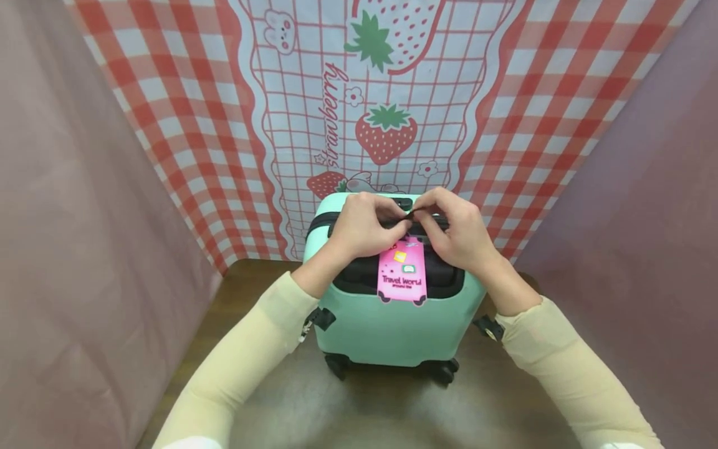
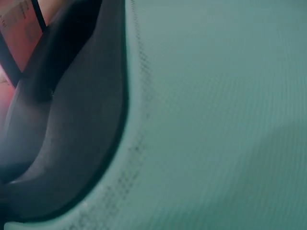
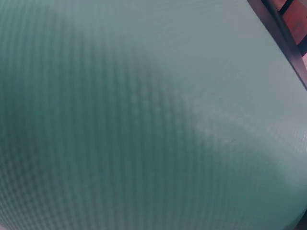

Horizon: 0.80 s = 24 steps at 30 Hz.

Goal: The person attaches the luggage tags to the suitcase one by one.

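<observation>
A small mint-green suitcase (image 1: 392, 330) stands on black wheels on a brown table. A pink luggage tag (image 1: 401, 276) printed "Travel World" hangs over its black top recess. My left hand (image 1: 361, 226) and right hand (image 1: 451, 227) meet above the suitcase's top, fingers curled, pinching the tag's thin dark strap (image 1: 411, 215) at the handle. The strap and handle are mostly hidden by my fingers. The left wrist view shows only the green shell (image 2: 216, 115) and the black recess (image 2: 72, 120), close up. The right wrist view is filled by the green shell (image 3: 144, 120).
A red-and-white checked strawberry cloth (image 1: 370, 112) hangs behind the suitcase. Pinkish curtains (image 1: 73, 249) close in on both sides. The brown table (image 1: 364, 411) shows in front of the suitcase between my cream sleeves.
</observation>
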{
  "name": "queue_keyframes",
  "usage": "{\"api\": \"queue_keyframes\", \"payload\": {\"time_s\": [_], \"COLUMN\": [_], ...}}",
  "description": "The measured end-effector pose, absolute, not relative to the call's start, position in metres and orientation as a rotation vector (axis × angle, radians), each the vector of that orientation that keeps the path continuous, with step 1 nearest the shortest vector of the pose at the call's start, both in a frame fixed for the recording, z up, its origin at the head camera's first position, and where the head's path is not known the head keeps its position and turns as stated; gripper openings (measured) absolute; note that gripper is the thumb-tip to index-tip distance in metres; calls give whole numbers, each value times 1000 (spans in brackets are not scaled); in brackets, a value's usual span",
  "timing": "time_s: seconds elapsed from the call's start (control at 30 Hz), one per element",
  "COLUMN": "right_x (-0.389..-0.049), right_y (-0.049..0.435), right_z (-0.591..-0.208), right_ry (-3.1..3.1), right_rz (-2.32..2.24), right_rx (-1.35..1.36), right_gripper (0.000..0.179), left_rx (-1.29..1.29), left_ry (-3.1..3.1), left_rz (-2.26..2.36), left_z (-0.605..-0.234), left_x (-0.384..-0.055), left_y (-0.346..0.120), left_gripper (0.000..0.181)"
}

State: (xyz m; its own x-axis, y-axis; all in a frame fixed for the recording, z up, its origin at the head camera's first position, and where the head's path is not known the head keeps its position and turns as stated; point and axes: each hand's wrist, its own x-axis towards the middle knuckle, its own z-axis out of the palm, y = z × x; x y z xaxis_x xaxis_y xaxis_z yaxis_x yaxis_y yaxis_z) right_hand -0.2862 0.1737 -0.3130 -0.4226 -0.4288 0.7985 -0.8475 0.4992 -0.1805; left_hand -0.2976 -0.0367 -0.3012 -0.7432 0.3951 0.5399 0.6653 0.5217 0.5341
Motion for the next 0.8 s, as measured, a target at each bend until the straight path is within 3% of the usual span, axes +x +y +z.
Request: {"api": "queue_keyframes", "payload": {"time_s": [0.1,0.3,0.5,0.8], "right_x": [-288,-288,-287,-286], "right_y": [175,176,173,176], "right_z": [-311,-312,-311,-311], "right_ry": [-2062,-2051,-2106,-2047], "right_rz": [754,758,744,775], "right_rx": [1030,1027,987,1023], "right_gripper": [16,33,21,17], "left_rx": [-884,-888,-866,-839], "left_ry": [-2485,-2629,-2656,-2639], "left_rz": [-1134,-1245,-1258,-1302], "left_z": [-296,-289,-286,-285], "left_x": [-299,-302,-300,-298], "left_y": [-37,-43,-44,-42], "left_gripper": [20,34,32,29]}}
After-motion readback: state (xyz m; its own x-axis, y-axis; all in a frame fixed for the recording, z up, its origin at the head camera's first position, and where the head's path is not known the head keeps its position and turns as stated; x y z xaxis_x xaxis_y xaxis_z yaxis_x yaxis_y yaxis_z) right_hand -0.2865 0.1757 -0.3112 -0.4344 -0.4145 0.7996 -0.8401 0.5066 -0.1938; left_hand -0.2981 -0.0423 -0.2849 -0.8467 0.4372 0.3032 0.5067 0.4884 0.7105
